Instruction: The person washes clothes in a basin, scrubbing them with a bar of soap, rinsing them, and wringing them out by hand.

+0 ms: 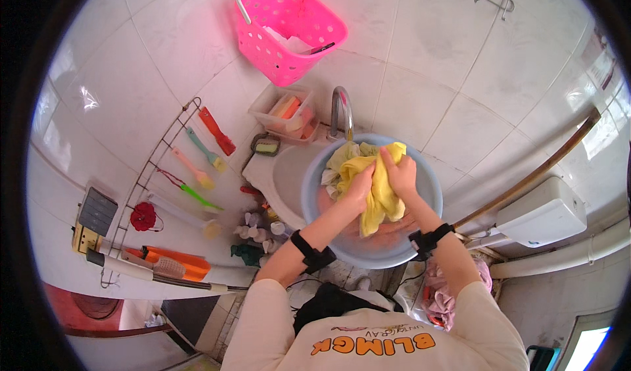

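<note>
White-tiled washroom | my left hand and right hand clench yellow cloth over blue basin, tap at 12, catching drips.

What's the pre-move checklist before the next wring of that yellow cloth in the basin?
1. Both hands on cloth: ok. Left hand and right hand each have a grip on the yellow cloth.
2. Cloth over basin: ok. It hangs inside the rim of the blue basin.
3. Second, paler cloth clear of the grip: ok, it lies at the basin's far left side.
4. Tap off: cannot tell, no stream is clearly visible.
5. Water level in basin: cannot tell, the hands and cloth hide most of it.
6. Wrist straps clear of cloth: ok. Both black straps sit well back from it.
</note>
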{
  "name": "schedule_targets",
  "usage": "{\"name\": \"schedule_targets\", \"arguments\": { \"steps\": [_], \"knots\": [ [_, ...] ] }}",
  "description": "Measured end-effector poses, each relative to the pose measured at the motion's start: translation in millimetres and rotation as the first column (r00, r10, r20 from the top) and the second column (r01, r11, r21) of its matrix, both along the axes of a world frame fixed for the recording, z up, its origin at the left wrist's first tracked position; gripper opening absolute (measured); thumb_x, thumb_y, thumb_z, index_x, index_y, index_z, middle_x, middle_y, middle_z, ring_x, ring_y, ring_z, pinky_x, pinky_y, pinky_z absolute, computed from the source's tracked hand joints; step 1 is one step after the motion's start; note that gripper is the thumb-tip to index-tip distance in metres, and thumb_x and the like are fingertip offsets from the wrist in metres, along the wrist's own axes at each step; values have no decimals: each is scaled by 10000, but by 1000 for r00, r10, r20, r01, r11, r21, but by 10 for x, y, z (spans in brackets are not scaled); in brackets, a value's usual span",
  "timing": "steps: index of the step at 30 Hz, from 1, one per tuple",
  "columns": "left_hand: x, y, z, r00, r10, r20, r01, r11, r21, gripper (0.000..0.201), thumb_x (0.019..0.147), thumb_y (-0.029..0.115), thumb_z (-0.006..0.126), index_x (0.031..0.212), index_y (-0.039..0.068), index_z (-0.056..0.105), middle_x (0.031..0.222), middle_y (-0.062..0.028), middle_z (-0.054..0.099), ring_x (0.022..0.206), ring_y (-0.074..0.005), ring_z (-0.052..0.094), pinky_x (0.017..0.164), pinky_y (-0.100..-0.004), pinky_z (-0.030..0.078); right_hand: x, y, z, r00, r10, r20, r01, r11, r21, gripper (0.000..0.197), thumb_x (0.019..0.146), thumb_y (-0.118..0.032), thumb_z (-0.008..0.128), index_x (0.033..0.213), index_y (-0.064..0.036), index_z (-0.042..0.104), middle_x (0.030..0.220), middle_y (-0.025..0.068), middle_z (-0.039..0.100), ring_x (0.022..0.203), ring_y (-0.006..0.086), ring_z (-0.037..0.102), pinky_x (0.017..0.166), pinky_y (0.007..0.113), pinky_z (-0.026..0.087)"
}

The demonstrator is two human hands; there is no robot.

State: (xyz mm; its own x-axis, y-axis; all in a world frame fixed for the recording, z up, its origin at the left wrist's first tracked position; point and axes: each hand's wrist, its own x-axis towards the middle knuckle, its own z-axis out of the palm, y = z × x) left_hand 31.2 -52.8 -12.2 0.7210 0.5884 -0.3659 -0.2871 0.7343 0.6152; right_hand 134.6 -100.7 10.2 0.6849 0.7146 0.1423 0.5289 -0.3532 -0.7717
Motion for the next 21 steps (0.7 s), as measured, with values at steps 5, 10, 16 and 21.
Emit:
{"name": "schedule_targets", "arguments": {
  "steps": [5,10,16,21],
  "knots": [
    [-586,281,85,926,-373,49,366,923,115,385,887,260,492,1199,36,460,1132,-93,548,1040,-196,536,872,-318,445,274,-555,-219,252,292,-923,146,931,335,533,789,-401,621,1144,-20,509,1114,101,556,997,201,545,854,319,436],
    [-746,340,36,943,-332,-9,332,941,70,416,855,223,558,1207,32,447,1174,-94,526,1058,-201,527,892,-344,435,271,-771,-85,296,343,-892,-192,936,296,608,790,-372,631,1231,-15,410,1180,100,502,1098,223,475,929,338,388],
    [-501,334,-204,953,-117,-279,144,986,80,419,787,227,656,1127,22,522,1088,-104,574,964,-202,575,848,-325,457,633,-736,-359,6,139,-990,-111,984,137,576,766,-293,674,1209,-15,432,1195,116,489,1102,225,468,916,358,395],
    [-633,364,177,974,-7,-224,157,736,658,365,789,201,651,1069,-12,553,1020,-84,601,898,-157,586,784,-285,461,451,-652,143,365,346,-864,-126,938,322,420,769,-216,671,1104,-9,524,1059,91,582,982,195,553,828,347,453]
  ]
}}
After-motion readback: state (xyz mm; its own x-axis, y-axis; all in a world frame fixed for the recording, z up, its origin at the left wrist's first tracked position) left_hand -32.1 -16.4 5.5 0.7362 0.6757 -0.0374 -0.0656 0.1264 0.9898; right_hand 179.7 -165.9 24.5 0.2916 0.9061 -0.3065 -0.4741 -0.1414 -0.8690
